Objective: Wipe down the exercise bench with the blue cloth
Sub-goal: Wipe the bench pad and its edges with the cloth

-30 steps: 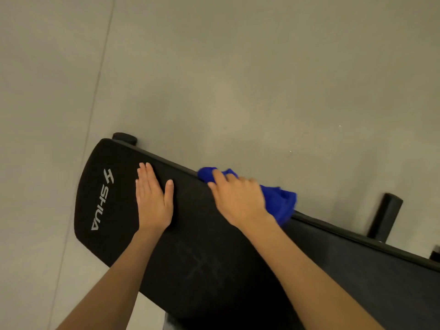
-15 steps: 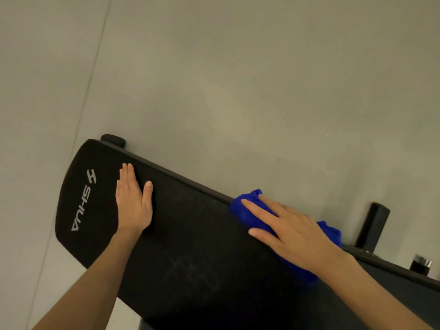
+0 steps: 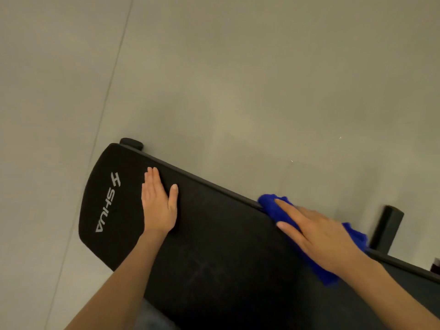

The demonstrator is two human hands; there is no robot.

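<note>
floor [image 3: 238,67]: plain grey-beige and took up the whole top half of the shot. One thin seam [image 3: 112,77] ran down the left side.
bench [image 3: 226,258]: long black padded thing, slanted from upper left down to the lower right corner, with its rounded end at the left. There were a few faint scuff lines on the pad around the middle.
right hand [image 3: 319,239]: flat on top of the cloth, fingers straight and a bit spread, pointing up-left. It wasn't bunched round the cloth, just pressing it down onto the pad.
left hand [image 3: 158,206]: palm down right on the pad, fingers straight and tight together, thumb stuck out to the side. It held nothing and sat just right of the logo.
cloth [image 3: 269,208]: bright blue and fuzzy, scrunched under the right hand at the bench's far edge, well apart from the left hand. Bits stuck out past the fingertips and beside the wrist, and some of it lapped past that far edge.
post [image 3: 387,229]: black and kinda blurry, stuck up from behind the bench just past the cloth on the right.
logo [image 3: 107,203]: pale "SHUA" lettering with a little symbol, printed near the rounded end.
knob [image 3: 132,143]: small black round bit poking out behind the far corner of the rounded end.
</note>
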